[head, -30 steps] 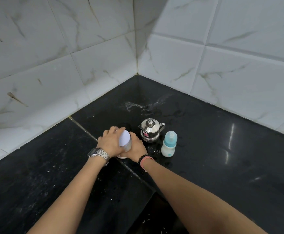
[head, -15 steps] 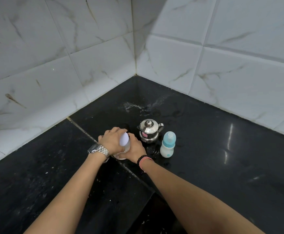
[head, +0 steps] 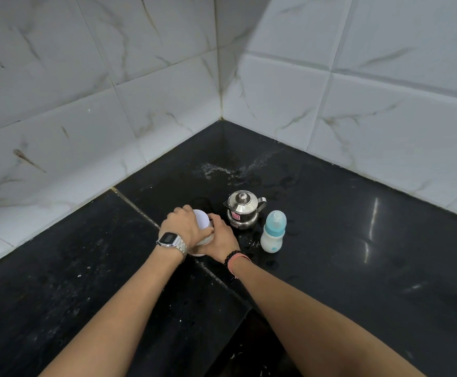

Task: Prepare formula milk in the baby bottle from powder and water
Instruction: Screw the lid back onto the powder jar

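A small white powder jar [head: 203, 221] with a white lid stands on the black counter [head: 358, 254], mostly covered by my hands. My left hand [head: 185, 224], with a metal watch on its wrist, grips the lid from above. My right hand [head: 220, 239], with bead and pink bands on the wrist, wraps the jar's body from the right. A baby bottle [head: 273, 232] with a blue collar, a clear cap and white milk in it stands upright to the right of the jar. A small steel kettle [head: 243, 209] with its lid on sits just behind.
White marble-pattern tiled walls [head: 276, 99] meet in a corner behind the counter. A wet patch [head: 230, 172] and droplets lie behind the kettle. White specks dot the counter near the bottle. The counter's front edge [head: 238, 322] drops away between my forearms.
My left hand has turned slightly on the jar's lid, covering more of it. The jar, bottle and kettle stay where they were.
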